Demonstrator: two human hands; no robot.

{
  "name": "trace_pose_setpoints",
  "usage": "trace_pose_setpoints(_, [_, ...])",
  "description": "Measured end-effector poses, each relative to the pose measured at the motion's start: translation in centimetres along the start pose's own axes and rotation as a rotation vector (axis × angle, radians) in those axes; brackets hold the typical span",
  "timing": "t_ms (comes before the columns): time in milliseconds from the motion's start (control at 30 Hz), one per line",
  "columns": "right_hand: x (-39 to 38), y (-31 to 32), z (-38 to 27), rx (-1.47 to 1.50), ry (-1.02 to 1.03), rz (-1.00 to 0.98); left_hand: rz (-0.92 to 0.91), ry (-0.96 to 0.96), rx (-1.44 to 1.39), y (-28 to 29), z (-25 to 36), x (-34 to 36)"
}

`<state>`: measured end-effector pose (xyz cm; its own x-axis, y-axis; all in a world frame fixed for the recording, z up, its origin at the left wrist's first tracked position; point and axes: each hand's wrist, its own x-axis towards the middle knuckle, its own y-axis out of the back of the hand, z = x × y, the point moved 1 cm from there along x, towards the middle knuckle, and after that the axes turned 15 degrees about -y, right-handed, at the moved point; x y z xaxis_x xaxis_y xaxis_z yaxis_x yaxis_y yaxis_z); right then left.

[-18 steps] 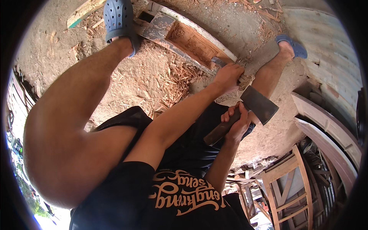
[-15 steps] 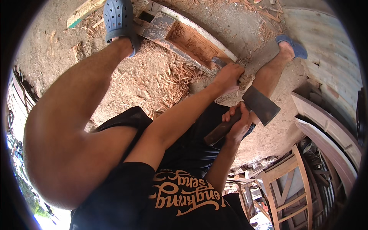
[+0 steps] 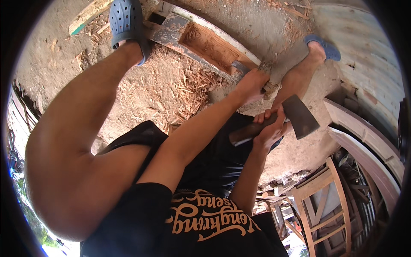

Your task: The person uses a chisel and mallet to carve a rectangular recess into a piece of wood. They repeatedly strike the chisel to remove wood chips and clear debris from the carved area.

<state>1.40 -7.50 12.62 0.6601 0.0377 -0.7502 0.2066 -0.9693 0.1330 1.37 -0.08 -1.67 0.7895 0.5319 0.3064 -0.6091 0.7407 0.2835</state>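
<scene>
My left hand [image 3: 252,87] is closed around a chisel. Its flat grey blade [image 3: 240,66] rests at the near right end of a hollow cut into a painted wooden beam [image 3: 173,32]; its handle is mostly hidden in my fist. Bare reddish wood shows inside the hollow, and the beam's faces carry worn grey and white paint. My right hand [image 3: 270,128] grips a hatchet by its wooden handle. The broad dark hatchet head [image 3: 302,117] is raised near my right shin, to the right of my left hand and apart from the chisel.
Wood shavings [image 3: 192,90] lie on the dirt floor. My left foot in a blue clog [image 3: 126,21] is at the beam's far left end, beside a wood offcut [image 3: 89,16]. A corrugated metal sheet [image 3: 359,47], boards [image 3: 364,124] and a wooden frame [image 3: 319,201] stand at the right.
The hatchet has swung slightly up and to the right, its head turning. My left hand still holds the chisel in the hollow; the whole view has shifted slightly.
</scene>
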Motion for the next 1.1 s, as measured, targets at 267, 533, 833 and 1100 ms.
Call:
trace_pose_setpoints(267, [0.8, 1.3, 0.9, -0.035, -0.043, 0.084, 0.046, 0.008, 0.005, 0.7, 0.6, 0.0])
trace_pose_setpoints(533, [-0.1, 0.9, 2.2, 0.060, 0.109, 0.100, -0.055, 0.011, 0.114, 0.6, 0.3, 0.0])
trace_pose_setpoints(833, [1.0, 1.4, 2.4, 0.145, 0.084, 0.077, -0.073, 0.005, 0.115, 0.4, -0.2, -0.3])
trace_pose_setpoints(1100, [1.9, 1.3, 3.6, -0.081, 0.090, 0.038, -0.072, -0.035, 0.137, 0.3, 0.0, 0.2])
